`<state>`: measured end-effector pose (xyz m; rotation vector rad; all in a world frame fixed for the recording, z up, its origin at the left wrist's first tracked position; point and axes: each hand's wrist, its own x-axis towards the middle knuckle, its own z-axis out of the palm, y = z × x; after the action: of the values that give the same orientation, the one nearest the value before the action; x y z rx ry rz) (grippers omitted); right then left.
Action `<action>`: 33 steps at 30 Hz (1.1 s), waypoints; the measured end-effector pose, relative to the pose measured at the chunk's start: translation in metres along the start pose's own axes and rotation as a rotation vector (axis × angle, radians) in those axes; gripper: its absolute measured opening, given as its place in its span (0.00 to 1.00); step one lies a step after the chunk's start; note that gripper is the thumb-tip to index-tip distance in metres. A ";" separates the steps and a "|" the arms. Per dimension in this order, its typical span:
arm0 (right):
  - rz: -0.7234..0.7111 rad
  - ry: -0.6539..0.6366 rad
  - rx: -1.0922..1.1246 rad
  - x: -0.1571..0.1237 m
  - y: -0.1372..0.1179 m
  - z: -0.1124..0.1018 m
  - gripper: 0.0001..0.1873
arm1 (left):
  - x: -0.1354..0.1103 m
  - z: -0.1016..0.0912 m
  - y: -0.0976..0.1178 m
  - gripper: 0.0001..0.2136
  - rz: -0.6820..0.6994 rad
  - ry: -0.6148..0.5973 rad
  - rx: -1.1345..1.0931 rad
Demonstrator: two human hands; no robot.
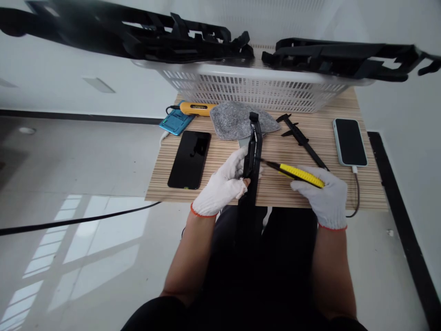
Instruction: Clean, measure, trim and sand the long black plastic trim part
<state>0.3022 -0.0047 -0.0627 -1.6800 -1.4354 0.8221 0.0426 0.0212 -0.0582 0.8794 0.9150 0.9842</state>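
My left hand (225,184), in a white knit glove with a red cuff, is closed around a long black plastic part (253,165). The part stands out over the table's front edge toward my body, and its far end lies over a grey cloth (229,119). In my right hand (324,195), gloved the same way, is a slim tool with a yellow grip (299,174) and a dark, narrow front end. Its tip meets or nearly meets the right side of the black part; contact cannot be made out. The kind of tip is too blurred to tell.
A white plastic basket (241,85) at the back carries several black plastic parts (344,59) overhanging its rim. On the striped table (275,195) lie a black phone (189,158), a charging phone (350,142), a black caliper (303,140), an orange-handled tool (196,109) and a blue item (175,122).
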 end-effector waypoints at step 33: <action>-0.005 -0.098 -0.004 0.000 -0.001 -0.006 0.22 | -0.001 0.002 0.003 0.40 0.020 -0.024 0.067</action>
<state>0.3069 -0.0057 -0.0585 -1.6579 -1.5075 0.9098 0.0429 0.0203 -0.0548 0.9572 0.9248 0.9630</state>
